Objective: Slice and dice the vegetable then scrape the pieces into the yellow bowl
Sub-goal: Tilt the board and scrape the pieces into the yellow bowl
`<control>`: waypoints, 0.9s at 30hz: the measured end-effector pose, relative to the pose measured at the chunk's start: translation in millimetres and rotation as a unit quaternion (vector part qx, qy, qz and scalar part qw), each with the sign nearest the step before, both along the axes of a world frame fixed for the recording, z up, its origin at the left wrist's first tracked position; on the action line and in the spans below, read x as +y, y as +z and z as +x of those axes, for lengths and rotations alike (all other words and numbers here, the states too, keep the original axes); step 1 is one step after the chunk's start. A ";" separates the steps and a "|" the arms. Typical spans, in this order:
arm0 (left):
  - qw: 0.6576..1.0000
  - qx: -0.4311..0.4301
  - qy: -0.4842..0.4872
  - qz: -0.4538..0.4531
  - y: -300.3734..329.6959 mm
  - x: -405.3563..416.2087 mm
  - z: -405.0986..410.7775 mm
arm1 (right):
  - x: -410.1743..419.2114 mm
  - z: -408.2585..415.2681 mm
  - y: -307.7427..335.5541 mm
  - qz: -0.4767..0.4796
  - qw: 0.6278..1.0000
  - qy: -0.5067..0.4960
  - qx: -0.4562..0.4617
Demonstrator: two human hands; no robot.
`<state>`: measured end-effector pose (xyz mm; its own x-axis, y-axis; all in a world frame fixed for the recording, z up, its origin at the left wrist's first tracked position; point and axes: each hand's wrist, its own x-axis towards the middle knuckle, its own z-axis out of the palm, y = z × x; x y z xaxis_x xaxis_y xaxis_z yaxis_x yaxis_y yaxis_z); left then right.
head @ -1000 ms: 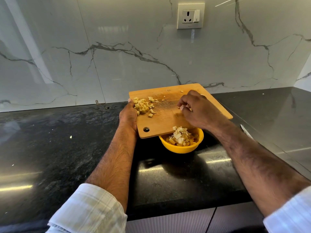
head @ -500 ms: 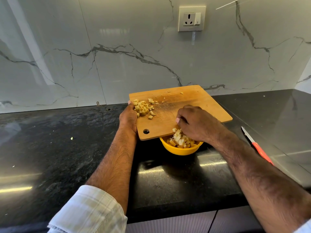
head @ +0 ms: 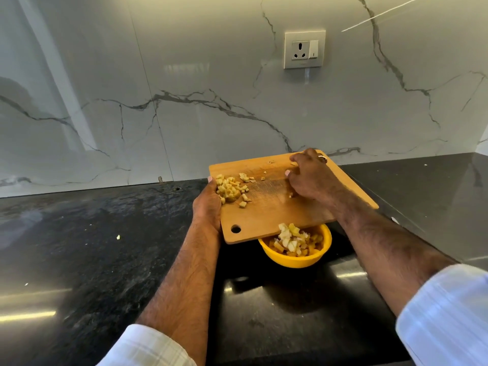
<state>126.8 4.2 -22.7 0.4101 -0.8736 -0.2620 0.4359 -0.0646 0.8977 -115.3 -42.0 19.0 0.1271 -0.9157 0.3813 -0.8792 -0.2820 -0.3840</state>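
My left hand point(head: 207, 207) grips the wooden cutting board point(head: 274, 215) tilted over the yellow bowl point(head: 295, 260); my right hand point(head: 309, 178), fingers spread, rests on it near diced vegetable pieces point(head: 231, 190).

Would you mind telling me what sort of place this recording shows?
Most likely a home kitchen: a polished black stone countertop meets a white marble-veined backsplash with a wall socket, and diced vegetable sits on a wooden cutting board above a yellow bowl.
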 end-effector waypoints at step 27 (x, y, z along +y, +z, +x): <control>1.000 -0.017 0.002 0.002 0.0 -0.8 -5.2 | 57.9 21.6 4.8 0.082 0.972 0.220 0.019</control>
